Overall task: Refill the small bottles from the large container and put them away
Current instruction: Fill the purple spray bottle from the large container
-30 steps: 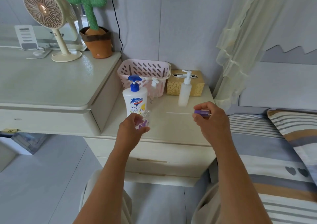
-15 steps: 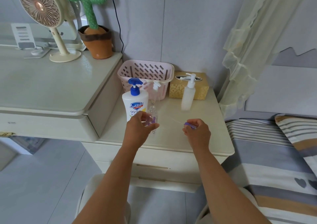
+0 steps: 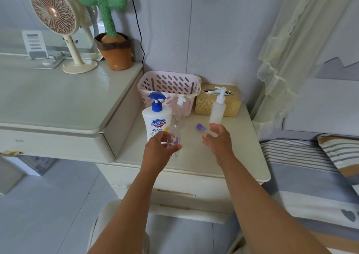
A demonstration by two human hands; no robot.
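Both forearms were stretched forward from the bottom of the view over the front edge of the worktop (image 3: 194, 156). The left hand (image 3: 158, 149) was curled with its back toward the camera, and its grip was wrapped around a small clear bottle (image 3: 174, 138), which was held upright with its open neck at the top, just in front of the large soap bottle (image 3: 157, 121). Purple marks could be seen through the clear wall of the small bottle, but they could not be read. The right hand (image 3: 218, 141) was held above the middle of the worktop with the fingers spread and loosely bent; its grip was wide and nothing was held in it. A purple cap (image 3: 200, 127) was seen lying on the worktop just beside the right fingertips, apart from them.

On the white soap bottle, which was topped by a blue pump, a blue badge reading "Safeguard" was printed, with "99.9%" below it; the smaller characters beneath could not be made out. A clear spray bottle (image 3: 179, 108) was set just behind it, against the pink basket (image 3: 169, 84) at the back edge of the worktop. A frosted pump bottle (image 3: 218, 111) was placed in front of a yellow tissue box (image 3: 232, 106) toward the back right corner.
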